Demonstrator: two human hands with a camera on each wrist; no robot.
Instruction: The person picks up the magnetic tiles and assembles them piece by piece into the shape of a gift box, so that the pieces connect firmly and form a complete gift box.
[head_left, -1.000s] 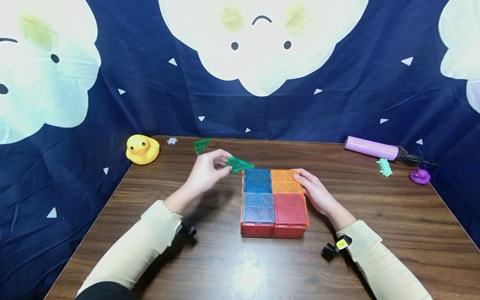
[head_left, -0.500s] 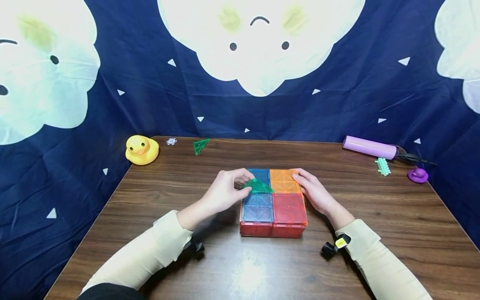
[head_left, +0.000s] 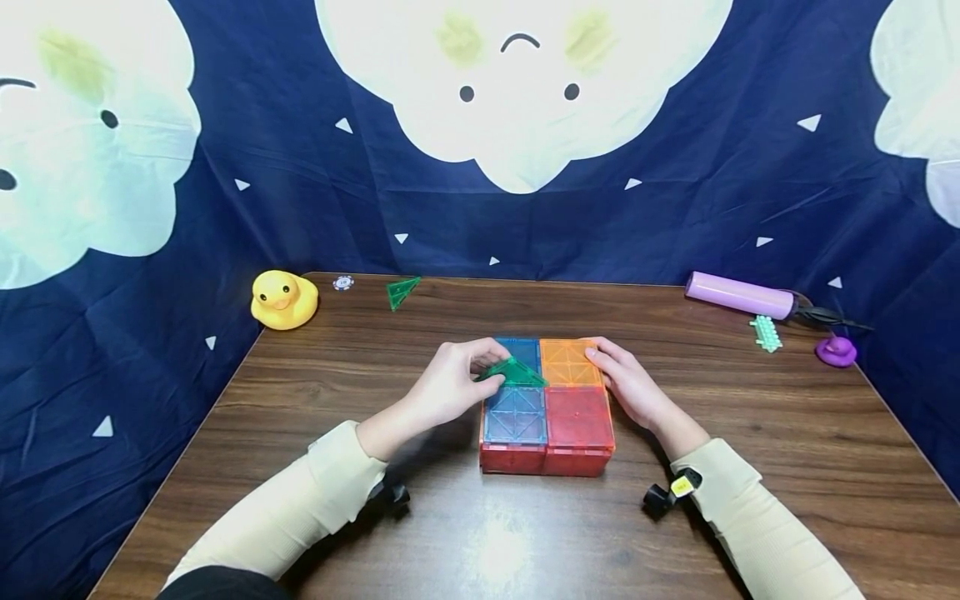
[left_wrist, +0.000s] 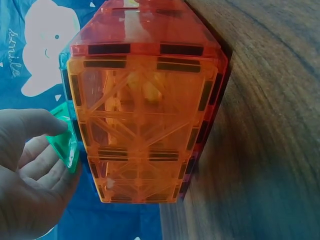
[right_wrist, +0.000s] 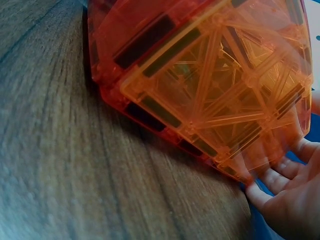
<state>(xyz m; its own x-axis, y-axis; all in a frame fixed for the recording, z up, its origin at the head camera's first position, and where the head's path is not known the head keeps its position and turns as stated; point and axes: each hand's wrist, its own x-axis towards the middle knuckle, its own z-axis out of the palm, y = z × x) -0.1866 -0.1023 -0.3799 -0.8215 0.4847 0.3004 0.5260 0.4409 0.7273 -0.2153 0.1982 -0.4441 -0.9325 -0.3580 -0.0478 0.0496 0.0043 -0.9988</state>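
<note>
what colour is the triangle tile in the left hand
Green triangle tile, clearest in the head view.

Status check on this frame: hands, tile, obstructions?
Left hand pinches green triangle tile over tile box. Right hand steadies box's right side. Nothing obstructing.

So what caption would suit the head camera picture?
Left hand sets a green triangle tile on the tile box; right hand steadies it.

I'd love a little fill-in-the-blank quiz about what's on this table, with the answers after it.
1. The left hand pinches a ____ triangle tile over the tile box.
2. The right hand rests against the box's ____ top tile.
3. At the table's far left corner sits a yellow rubber ____.
4. A second green triangle lies near the ____ edge of the table.

Missing words: green; orange; duck; far
</note>
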